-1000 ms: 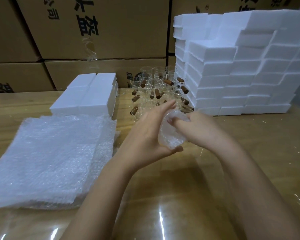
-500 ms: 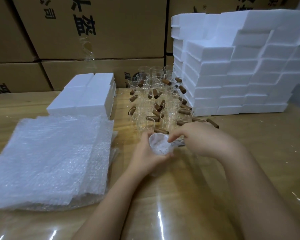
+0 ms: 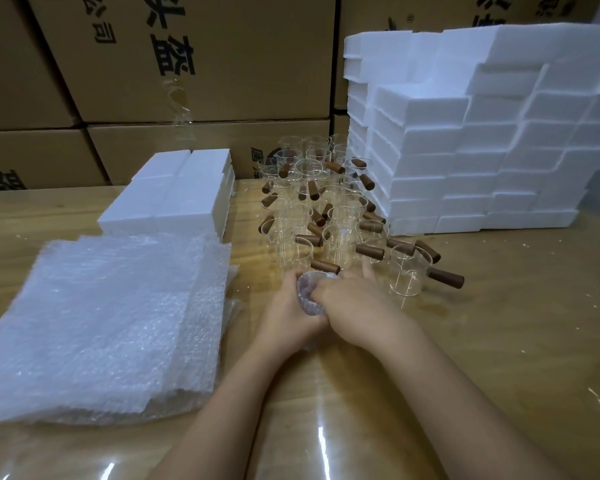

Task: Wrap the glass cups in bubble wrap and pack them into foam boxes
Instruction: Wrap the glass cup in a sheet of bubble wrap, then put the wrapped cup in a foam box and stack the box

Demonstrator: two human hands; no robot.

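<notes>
Just above the table (image 3: 499,341), the left hand (image 3: 284,317) cups a bubble-wrapped cup (image 3: 309,296) (glass hidden inside), while the right hand (image 3: 354,303) curls fingers into its wrap.

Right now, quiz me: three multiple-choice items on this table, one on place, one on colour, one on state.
1. From the left hand, the bubble wrap stack lies: A) left B) right C) atop the foam wall.
2. The cup handles are: A) white B) brown C) blue.
3. The held cup, between left hand and right hand, is: A) bare B) wrapped C) boxed.
Answers: A, the stack lies leftward of that hand; B, wood-brown stubs show; B, bubble wrap covers it.
</notes>
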